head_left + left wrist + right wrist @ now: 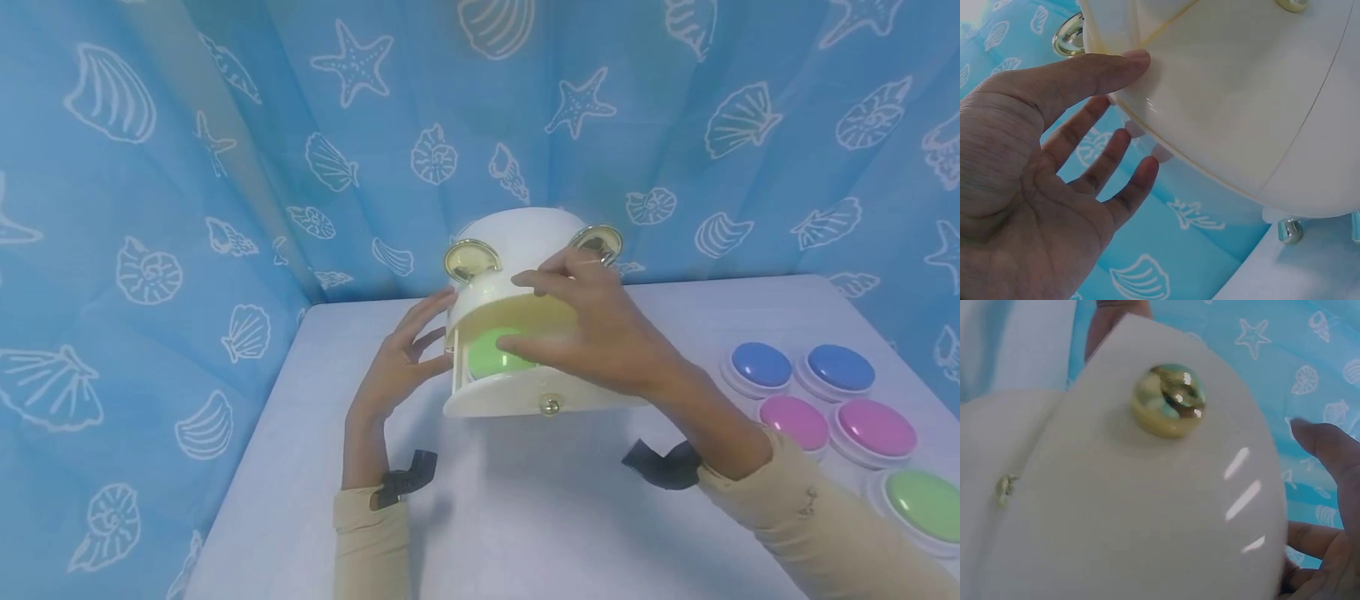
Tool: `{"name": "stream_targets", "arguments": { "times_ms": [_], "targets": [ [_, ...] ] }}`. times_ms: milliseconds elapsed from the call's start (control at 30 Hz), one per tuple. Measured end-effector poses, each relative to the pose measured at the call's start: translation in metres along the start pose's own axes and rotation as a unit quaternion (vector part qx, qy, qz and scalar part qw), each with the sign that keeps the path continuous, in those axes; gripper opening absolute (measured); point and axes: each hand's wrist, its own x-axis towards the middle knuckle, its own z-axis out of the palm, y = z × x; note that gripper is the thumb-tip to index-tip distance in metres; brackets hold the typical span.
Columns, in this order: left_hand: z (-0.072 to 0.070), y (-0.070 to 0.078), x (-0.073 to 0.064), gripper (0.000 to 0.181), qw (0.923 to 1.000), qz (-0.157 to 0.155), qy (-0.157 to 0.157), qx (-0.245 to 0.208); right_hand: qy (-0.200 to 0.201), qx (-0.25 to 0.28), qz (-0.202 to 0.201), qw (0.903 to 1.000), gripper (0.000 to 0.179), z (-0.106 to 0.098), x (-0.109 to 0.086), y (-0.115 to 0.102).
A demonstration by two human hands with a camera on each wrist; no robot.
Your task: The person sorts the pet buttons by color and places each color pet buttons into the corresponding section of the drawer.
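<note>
In the head view a white rounded cabinet (517, 237) with two gold ear-like discs stands on the table, its drawer (487, 402) pulled out. A gold knob (1169, 401) sits on the drawer's front. Inside the drawer lies a round green-domed button (491, 357), partly covered by the right hand. My left hand (397, 362) is at the cabinet's left side; its thumb rests against the white wall in the left wrist view. Over the drawer reaches my right hand (592, 325), thumb and fingers spread apart, with the thumb in front of the green dome. Whether it touches the button I cannot tell.
On the right of the white table (525, 517) are round white-based buttons: two blue, one of them here (761, 364), two pink, including this pink one (876, 427), and another green one (926, 504). A blue shell-patterned curtain (390, 167) hangs behind and at left.
</note>
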Motion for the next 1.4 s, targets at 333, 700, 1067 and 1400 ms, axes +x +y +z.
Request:
{"name": "stream_targets", "arguments": {
  "times_ms": [333, 700, 1067, 1400],
  "targets": [
    [-0.002, -0.02, 0.003, 0.078, 0.9999, 0.009, 0.002, 0.01, 0.067, 0.016, -0.039, 0.9969, 0.042, -0.012, -0.027, 0.025],
    [-0.002, -0.024, 0.004, 0.079, 0.9998, 0.005, 0.004, 0.019, 0.124, -0.018, -0.02, 0.9919, 0.048, -0.023, -0.079, 0.061],
    [0.003, 0.002, 0.002, 0.074, 1.0, 0.004, -0.004, 0.005, 0.137, -0.099, 0.078, 0.9825, 0.049, -0.029, -0.132, 0.102],
    [0.004, 0.002, 0.0, 0.073, 0.9999, -0.009, -0.002, -0.004, 0.077, -0.112, 0.204, 0.9695, 0.056, -0.035, -0.173, 0.147]
  ]
}}
